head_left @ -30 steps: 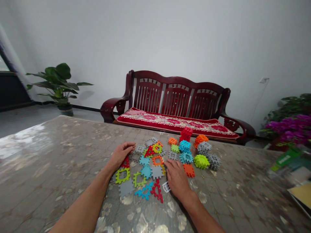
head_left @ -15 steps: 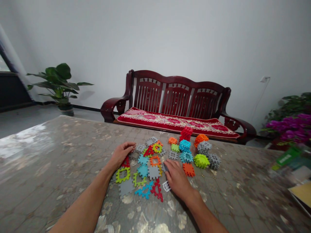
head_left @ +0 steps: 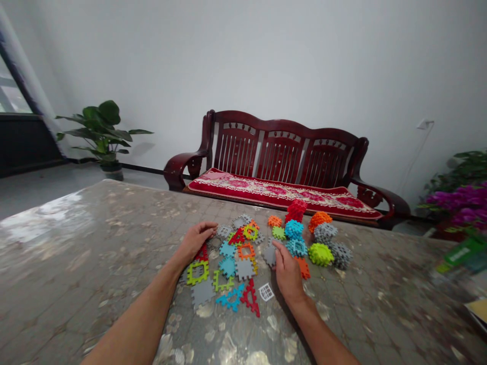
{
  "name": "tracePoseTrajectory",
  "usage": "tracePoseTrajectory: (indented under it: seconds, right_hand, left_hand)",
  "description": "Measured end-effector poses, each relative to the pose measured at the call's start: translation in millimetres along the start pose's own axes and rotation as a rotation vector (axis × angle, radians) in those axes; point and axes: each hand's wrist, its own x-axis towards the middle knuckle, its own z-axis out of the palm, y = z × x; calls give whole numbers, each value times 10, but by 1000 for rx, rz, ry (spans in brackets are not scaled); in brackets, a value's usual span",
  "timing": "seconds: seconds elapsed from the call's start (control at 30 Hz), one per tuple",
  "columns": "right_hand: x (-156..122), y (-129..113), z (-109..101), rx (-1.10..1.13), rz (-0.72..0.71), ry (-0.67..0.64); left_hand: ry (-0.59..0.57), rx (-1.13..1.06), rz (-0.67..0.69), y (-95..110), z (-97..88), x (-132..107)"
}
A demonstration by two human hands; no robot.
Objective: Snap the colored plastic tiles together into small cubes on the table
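Here's the right hand (head_left: pixel 289 278), thumb and fingertips closed on the right edge of a flat grey square plastic tile (head_left: pixel 269 256), the tile reaching out to the left of the fingertips. Over on the left, the left hand (head_left: pixel 196 240) rests palm down at the pile's edge, fingers curled together with the thumb alongside; whether they grip anything, I cannot tell. A red plastic piece (head_left: pixel 202 253) peeks out just beside it, and below that sits a lime-green square plastic frame (head_left: pixel 197 274).

Between the hands, it's all notched edges: a solid turquoise plastic tile (head_left: pixel 228 266), an orange square plastic frame (head_left: pixel 246 251), a red triangular plastic frame (head_left: pixel 250 299) nearer the person. A small white plastic lattice (head_left: pixel 266 292) lies flat, just left of the right wrist.

Beyond the right fingers, close in, stand knobbly stacks: a turquoise plastic stack (head_left: pixel 294 230), then a lime-green plastic stack (head_left: pixel 320 255). Open room? Plenty on the glossy, patterned tabletop (head_left: pixel 110 263), wide to the left, and right of the stacks too.
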Motion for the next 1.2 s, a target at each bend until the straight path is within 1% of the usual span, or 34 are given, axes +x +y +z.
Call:
tracePoseTrajectory:
  seconds: [0.1, 0.2, 0.33, 0.47, 0.57, 0.63, 0.73, 0.8, 0.87, 1.03, 1.2]
  right_hand:
    - [4, -35, 38, 209, 181, -8]
    - [-11, -89, 77, 367, 274, 12]
    - [-27, -143, 99, 476, 308, 42]
    - [-28, -109, 115, 486, 306, 28]
    - [-30, -36, 125, 399, 265, -1]
    - [-35, 10, 120, 264, 156, -6]
    - [-53, 55, 108, 33, -64, 18]
    - [-70, 75, 109, -71, -150, 29]
    - [-87, 91, 117, -138, -188, 27]
    - [-120, 95, 126, -246, -230, 5]
    - [-139, 25, 92, -331, -207, -41]
  left_hand:
    - [-4, 8, 1, 0, 0, 1]
    - [-5, 15, 3, 12, 1, -13]
    - [0, 27, 11, 17, -3, -23]
    - [-7, 30, 17, -8, -11, -2]
    - [-7, 40, 13, -30, -20, 13]
    - [-4, 56, 14, -39, -26, 17]
    - [-2, 65, 24, -44, -31, 17]
    - [0, 59, 24, -46, -31, 17]
    - [2, 52, 23, -50, -29, 20]
    - [1, 65, 32, -65, -36, 28]
    - [-10, 87, 37, -46, -40, 15]
